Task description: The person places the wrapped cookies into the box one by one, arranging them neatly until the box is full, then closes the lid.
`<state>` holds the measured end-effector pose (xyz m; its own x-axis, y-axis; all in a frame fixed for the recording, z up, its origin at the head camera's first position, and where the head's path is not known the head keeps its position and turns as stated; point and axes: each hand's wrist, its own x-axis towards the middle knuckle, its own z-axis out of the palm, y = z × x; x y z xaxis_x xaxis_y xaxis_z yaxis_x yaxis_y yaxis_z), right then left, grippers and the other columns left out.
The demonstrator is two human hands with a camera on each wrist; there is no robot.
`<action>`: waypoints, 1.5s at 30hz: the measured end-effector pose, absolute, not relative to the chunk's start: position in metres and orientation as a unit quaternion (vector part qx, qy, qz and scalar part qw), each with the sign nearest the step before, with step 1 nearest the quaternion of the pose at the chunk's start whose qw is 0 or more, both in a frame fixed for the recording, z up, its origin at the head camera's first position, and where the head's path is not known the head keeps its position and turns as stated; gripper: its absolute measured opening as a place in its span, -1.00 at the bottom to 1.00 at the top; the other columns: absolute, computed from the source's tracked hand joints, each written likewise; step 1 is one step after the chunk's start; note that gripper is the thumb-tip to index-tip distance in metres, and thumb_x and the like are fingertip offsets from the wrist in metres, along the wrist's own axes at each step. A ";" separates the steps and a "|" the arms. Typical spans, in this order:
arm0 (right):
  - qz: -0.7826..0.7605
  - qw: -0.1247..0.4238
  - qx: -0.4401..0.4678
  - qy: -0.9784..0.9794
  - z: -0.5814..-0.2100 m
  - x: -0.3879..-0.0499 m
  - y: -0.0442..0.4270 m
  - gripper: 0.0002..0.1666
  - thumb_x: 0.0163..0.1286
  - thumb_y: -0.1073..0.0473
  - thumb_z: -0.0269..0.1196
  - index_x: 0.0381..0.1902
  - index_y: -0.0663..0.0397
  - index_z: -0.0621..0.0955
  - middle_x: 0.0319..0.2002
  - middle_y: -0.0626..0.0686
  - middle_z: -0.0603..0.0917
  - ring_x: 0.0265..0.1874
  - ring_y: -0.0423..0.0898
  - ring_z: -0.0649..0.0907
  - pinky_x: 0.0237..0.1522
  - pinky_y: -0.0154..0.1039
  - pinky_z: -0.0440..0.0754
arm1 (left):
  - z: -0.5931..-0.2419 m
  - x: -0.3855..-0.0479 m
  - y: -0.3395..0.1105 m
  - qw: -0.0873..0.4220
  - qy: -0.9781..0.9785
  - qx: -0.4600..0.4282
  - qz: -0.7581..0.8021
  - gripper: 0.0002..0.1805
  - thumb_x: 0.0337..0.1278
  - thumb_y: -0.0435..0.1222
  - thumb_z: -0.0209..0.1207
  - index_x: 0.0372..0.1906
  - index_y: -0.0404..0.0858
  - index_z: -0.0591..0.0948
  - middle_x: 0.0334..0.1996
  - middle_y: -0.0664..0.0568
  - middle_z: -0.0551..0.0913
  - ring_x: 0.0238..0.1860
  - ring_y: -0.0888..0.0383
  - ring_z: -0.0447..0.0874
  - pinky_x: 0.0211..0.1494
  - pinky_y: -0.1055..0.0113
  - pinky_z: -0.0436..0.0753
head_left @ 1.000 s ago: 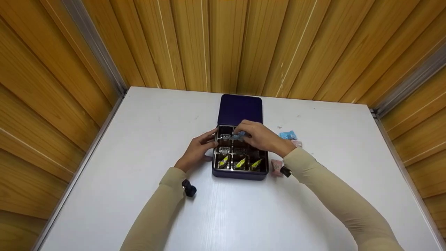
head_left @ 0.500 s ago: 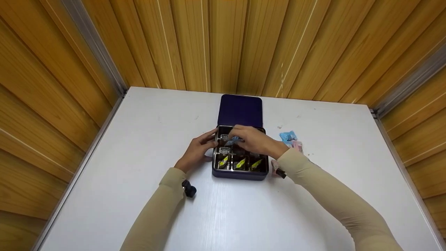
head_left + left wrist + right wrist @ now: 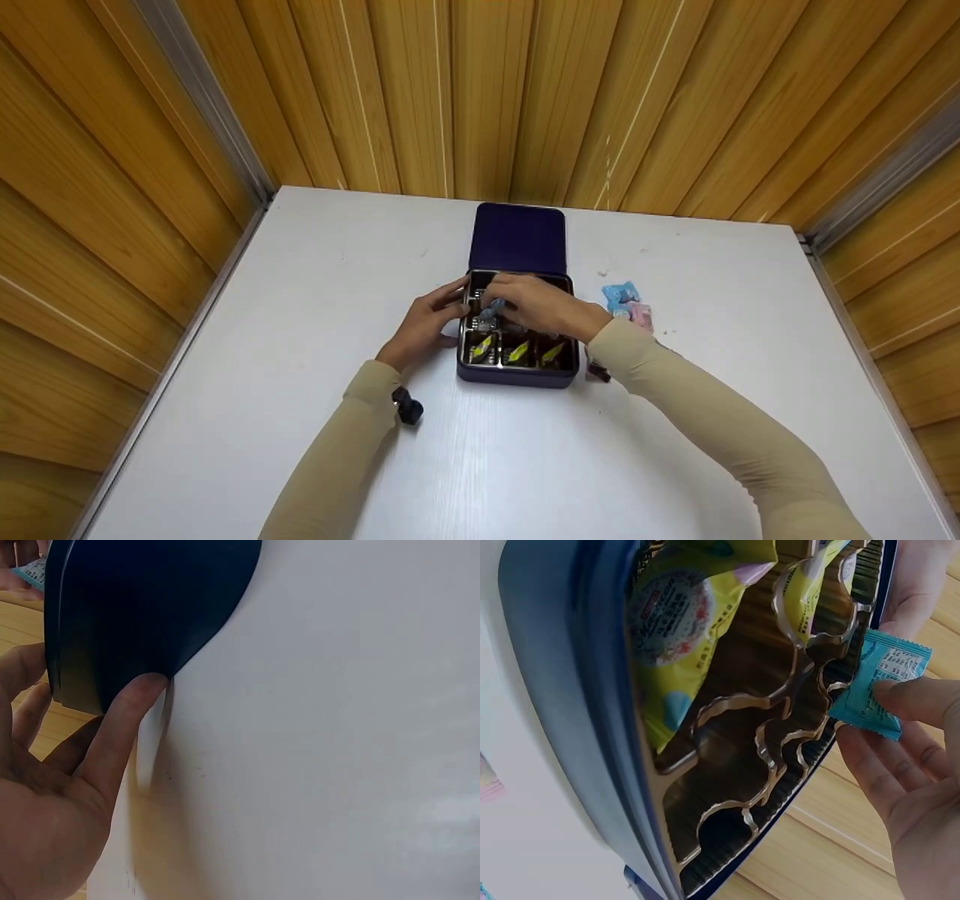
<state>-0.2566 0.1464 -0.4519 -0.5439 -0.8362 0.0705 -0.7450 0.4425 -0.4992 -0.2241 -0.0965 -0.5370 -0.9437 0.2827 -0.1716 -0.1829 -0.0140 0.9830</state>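
A dark blue hinged tin box [image 3: 517, 377] stands with its lid folded back, a brown tray of compartments inside. My left hand [image 3: 422, 326] grips its left side; the left wrist view shows the digits spread along the wall [image 3: 150, 607]. Between thumb and fingers, my right hand [image 3: 536, 300] pinches a blue candy packet [image 3: 885, 682] over the left compartment of the middle row. Yellow candy packets [image 3: 517, 351] fill the near row. The right hand hides part of the middle and far rows.
Right of the box lie blue candy packets [image 3: 619, 291] and a pink candy packet [image 3: 642, 315]. Another pink packet by the box's near right corner is mostly hidden under the right wrist. Wood-patterned walls [image 3: 487, 97] surround the white table [image 3: 360, 247].
My right hand has moved left and nearer across the tray with the blue candy packet, from the far row to the middle row. My left hand has stayed in place.
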 end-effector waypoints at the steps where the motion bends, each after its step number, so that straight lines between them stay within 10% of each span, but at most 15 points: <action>1: -0.242 0.095 -0.469 0.844 -0.452 -0.256 0.146 -0.74 0.52 0.41 0.31 0.09 0.12 0.72 0.08 0.07 0.69 0.13 -0.01 0.69 0.21 -0.10 0.68 | -0.537 -0.224 -0.096 0.163 0.684 0.036 0.710 -0.36 0.53 -0.27 0.23 0.61 0.09 0.42 0.51 -0.12 0.45 0.38 -0.16 0.53 -0.03 -0.15 0.80; 45: -0.210 0.096 -0.471 0.851 -0.460 -0.257 0.137 -0.74 0.50 0.39 0.34 0.09 0.10 0.74 0.05 0.06 0.72 0.10 0.01 0.71 0.20 -0.01 0.69 | -0.537 -0.225 -0.098 0.154 0.686 0.036 0.711 -0.35 0.49 -0.29 0.27 0.59 0.06 0.46 0.46 -0.14 0.50 0.38 -0.13 0.53 -0.06 -0.10 0.82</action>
<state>-0.2573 0.1366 -0.4603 -0.5369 -0.8430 0.0341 -0.7622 0.4673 -0.4479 -0.2253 -0.0977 -0.5375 -0.9500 0.2677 -0.1606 -0.1701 -0.0125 0.9853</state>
